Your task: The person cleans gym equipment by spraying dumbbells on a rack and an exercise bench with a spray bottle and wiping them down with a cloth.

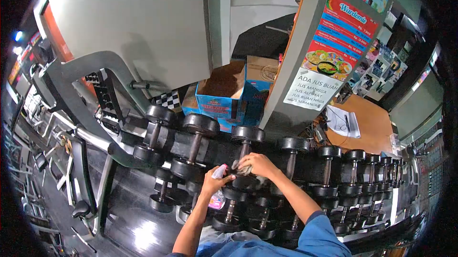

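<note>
My left hand [215,181] is wrapped round the neck of a spray bottle [218,199] with a pink top and a pink label. Just right of it, my right hand [257,165] grips a greyish cloth [244,168] against the handle of a black dumbbell [247,134] on the upper rack row. That dumbbell's near head is partly behind my hands. To its left lies another dumbbell [201,124], and to its right a third dumbbell [293,144]; neither is touched by my hands.
Smaller dumbbells [355,156] run along the rack to the right, with a lower row beneath. Blue cardboard boxes [219,106] stand behind the rack. A pillar with menu posters [341,37] and a wooden desk [369,118] are at right. Gym machine frames [76,80] stand at left.
</note>
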A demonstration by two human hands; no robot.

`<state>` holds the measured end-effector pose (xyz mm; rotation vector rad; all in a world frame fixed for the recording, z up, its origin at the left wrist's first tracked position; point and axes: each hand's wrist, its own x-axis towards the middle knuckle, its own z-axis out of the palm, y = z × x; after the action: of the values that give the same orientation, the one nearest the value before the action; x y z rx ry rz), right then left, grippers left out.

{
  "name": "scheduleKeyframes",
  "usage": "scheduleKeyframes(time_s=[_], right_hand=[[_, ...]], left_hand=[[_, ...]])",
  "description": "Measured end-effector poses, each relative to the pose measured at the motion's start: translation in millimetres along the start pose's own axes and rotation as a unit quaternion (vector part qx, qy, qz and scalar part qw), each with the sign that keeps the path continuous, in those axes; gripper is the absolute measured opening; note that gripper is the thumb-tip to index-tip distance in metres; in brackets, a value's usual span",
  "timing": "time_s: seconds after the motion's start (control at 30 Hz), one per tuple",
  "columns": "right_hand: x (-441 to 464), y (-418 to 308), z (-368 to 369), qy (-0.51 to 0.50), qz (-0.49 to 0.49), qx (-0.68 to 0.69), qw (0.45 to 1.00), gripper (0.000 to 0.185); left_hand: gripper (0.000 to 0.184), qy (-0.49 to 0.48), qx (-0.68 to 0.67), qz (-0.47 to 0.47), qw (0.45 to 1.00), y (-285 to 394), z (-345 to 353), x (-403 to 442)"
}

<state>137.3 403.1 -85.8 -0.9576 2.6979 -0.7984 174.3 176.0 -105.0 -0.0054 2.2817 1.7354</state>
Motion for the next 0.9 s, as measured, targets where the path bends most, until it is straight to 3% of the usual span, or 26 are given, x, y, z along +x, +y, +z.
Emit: scheduleKeyframes(time_s=[0.1,0.13,0.2,0.33,0.43,0.53,0.57,0.6,0.67,0.8,0.9], right_hand=[[4.0,1.4,7.4,0.251,0.12,0.009,0.96,0.049],[7.3,1.6,6.3,0.317,0.168,0.093,0.929,0.051],[12.0,-4.0,21.9,0.382,0.199,0.099,0.897,0.049],[-4.8,-18.6,35.8,0.398,0.234,0.109,0.88,0.042],[-21.6,-27.2,28.0,0.231,0.235,0.179,0.927,0.036],[-8.5,-23.1,17.0,0.257,0.292,0.27,0.881,0.037],[-4.2,3.3,36.2,0.331,0.281,0.188,0.881,0.038],[3.7,0.8,29.0,0.369,0.284,0.22,0.857,0.033],[16.3,6.0,33.3,0.436,0.418,0.205,0.77,0.026],[10.0,-0.2,63.8,0.471,0.419,0.16,0.76,0.032],[-13.0,-19.4,57.6,0.385,0.457,0.175,0.782,0.033]], left_hand=[[0.055,-0.011,-0.023,-0.006,1.0,-1.9,-1.8,4.2],[0.055,-0.021,-0.005,-0.012,1.0,-5.2,-2.1,6.5],[0.055,-0.029,-0.013,-0.007,0.999,-8.4,-2.9,9.4],[0.055,-0.057,0.024,-0.015,0.998,-1.3,-9.4,11.5],[0.062,-0.052,0.04,0.069,0.995,-4.6,-9.6,16.2],[0.058,-0.09,0.066,0.058,0.992,4.6,-15.5,22.1],[0.058,-0.097,0.065,0.058,0.991,6.4,-16.7,24.7],[0.057,-0.112,0.071,0.056,0.99,7.0,-17.5,27.0],[0.056,-0.134,0.076,0.054,0.987,5.3,-17.5,30.4],[0.052,-0.128,0.062,0.092,0.986,-6.2,-15.5,35.5],[0.053,-0.132,0.039,0.101,0.985,-5.2,-16.6,35.1]])
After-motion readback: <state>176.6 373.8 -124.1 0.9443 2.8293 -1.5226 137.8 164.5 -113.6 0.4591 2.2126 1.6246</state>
